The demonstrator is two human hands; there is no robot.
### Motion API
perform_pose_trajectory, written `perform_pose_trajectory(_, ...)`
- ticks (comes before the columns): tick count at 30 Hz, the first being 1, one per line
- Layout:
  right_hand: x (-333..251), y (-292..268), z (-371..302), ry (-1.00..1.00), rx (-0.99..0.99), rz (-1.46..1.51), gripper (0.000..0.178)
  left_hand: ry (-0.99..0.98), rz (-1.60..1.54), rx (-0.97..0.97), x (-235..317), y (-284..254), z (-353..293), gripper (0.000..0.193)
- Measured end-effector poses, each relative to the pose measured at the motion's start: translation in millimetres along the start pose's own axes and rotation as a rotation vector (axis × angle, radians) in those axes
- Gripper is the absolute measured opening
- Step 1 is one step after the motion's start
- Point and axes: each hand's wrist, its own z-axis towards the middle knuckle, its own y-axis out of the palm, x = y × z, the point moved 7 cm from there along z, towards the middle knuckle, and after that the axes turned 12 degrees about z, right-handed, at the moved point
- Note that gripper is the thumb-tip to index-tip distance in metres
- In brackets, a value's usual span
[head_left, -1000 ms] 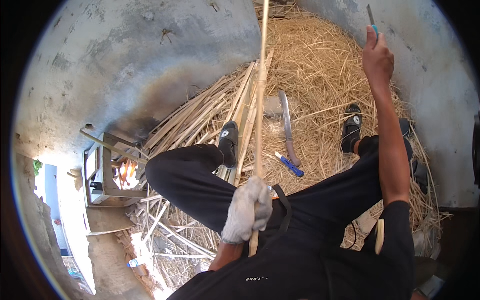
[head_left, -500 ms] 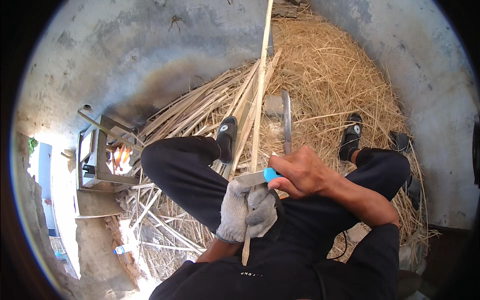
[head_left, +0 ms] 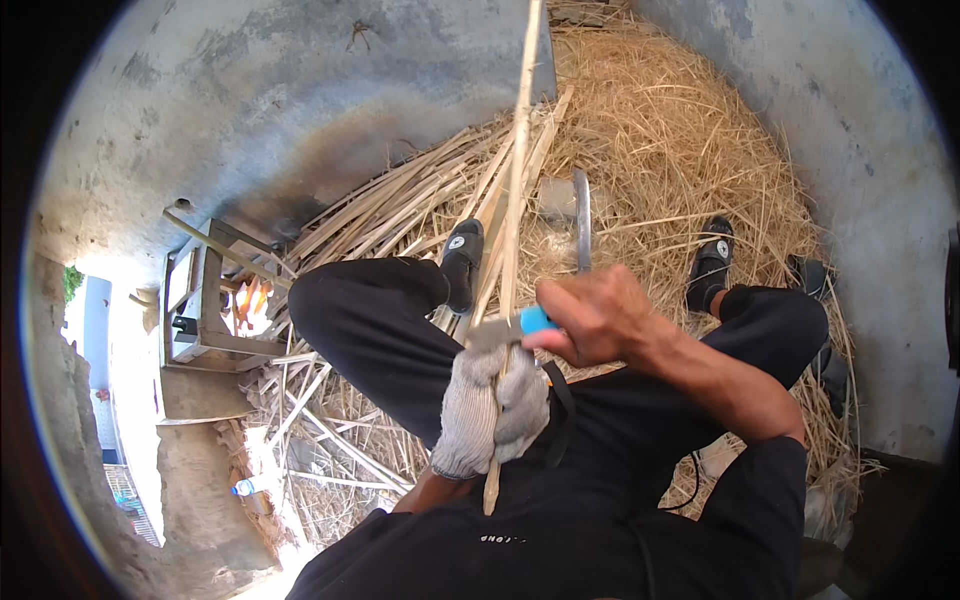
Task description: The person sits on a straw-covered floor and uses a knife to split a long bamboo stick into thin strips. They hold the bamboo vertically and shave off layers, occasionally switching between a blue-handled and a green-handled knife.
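Observation:
My left hand [head_left: 495, 410], in a pale knitted work glove, is closed around the lower part of a long, thin, pale strip that looks like split bamboo or cane [head_left: 516, 200]. The strip runs from my lap up past the top of the view. Bare and closed, my right hand [head_left: 605, 315] grips the blue handle of a knife [head_left: 490, 334]. Its broad blade lies across the strip, just beyond the gloved fingers. A long, slightly curved blade [head_left: 583, 225] rests on the straw past my right hand, its lower end hidden.
Loose straw-like shavings [head_left: 690, 130] cover the floor between my feet and beyond. A pile of split strips [head_left: 400, 200] lies ahead on the left, against a grey wall [head_left: 300, 70]. A frame-like stand [head_left: 215, 300] and a plastic bottle [head_left: 245, 487] are at the left.
My right hand and the knife have moved a little farther away along the strip. My gloved left hand keeps its hold. The whole view has shifted slightly.

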Motion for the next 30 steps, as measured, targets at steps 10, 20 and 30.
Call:
perform_pose_trajectory(10, 55.8, -86.4, 4.3, -0.013, 0.381, -0.041, 0.037, 0.170, 0.213, 0.224, 27.2, 5.5, 10.9, 0.039)
perform_pose_trajectory(20, -10.0, -7.3, -3.9, 0.097, -0.124, 0.298, 0.044, 0.034, 0.346, 0.420, 4.6, -10.0, -11.2, 0.031)
perform_pose_trajectory(30, 74.3, -7.7, 14.9, -0.005, 0.461, -0.438, 0.040, 0.095, 0.315, 0.203, 10.5, -1.1, 10.8, 0.031)
